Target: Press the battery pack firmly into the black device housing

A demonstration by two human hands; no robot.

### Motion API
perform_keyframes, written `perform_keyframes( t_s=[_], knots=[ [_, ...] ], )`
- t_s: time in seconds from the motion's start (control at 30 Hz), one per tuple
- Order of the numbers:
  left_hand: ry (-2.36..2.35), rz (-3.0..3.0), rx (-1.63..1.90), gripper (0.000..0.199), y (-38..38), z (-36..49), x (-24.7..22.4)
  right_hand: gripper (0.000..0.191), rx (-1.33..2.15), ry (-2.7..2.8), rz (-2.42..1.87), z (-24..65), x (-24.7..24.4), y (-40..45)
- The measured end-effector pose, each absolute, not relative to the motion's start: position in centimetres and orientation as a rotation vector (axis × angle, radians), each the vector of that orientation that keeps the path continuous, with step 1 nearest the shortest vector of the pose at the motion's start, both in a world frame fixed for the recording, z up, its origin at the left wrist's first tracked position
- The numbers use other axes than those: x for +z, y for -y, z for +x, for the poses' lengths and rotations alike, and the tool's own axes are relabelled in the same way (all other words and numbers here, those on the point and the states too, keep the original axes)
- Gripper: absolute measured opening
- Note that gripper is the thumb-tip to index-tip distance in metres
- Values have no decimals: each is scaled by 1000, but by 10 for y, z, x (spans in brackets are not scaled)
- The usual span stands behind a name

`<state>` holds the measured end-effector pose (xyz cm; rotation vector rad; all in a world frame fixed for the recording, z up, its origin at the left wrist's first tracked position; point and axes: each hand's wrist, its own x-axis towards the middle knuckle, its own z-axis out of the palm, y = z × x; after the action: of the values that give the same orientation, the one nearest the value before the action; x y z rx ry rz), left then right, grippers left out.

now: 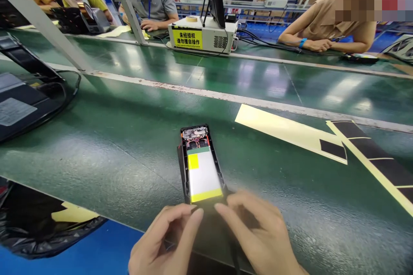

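An opened black handheld device (183,172) lies on the green bench in front of me, its circuit board (195,133) at the far end. Inside it sits a silver battery pack (204,174) with yellow tape and a green strip. My left hand (169,236) is at the device's near end, thumb and forefinger pinched on a small dark edge. Opposite it, my right hand (258,227) has its fingers curled in by the near right corner. A blurred dark patch lies between the two hands; I cannot tell what it is.
A pale yellow backing strip (274,126) with one black pad (332,149) lies right of the device, beside a sheet of black pads (364,142). Black equipment (19,99) stands left. A black-lined bin (29,223) is below the edge. Several people sit across the bench near a white box (222,43).
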<state>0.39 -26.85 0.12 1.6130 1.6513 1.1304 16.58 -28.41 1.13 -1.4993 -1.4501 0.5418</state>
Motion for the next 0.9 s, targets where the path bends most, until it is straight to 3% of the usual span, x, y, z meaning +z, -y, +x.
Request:
perform_keyframes(
  t_s=[0.27, 0.9],
  knots=[
    [-1625, 1790, 1225, 11, 266, 11, -1, 13, 386, 1485, -1399, 162, -2, 281],
    [-1523, 1970, 1320, 8, 265, 9, -10, 11, 228, 1571, -1363, 159, -2, 281]
  ],
)
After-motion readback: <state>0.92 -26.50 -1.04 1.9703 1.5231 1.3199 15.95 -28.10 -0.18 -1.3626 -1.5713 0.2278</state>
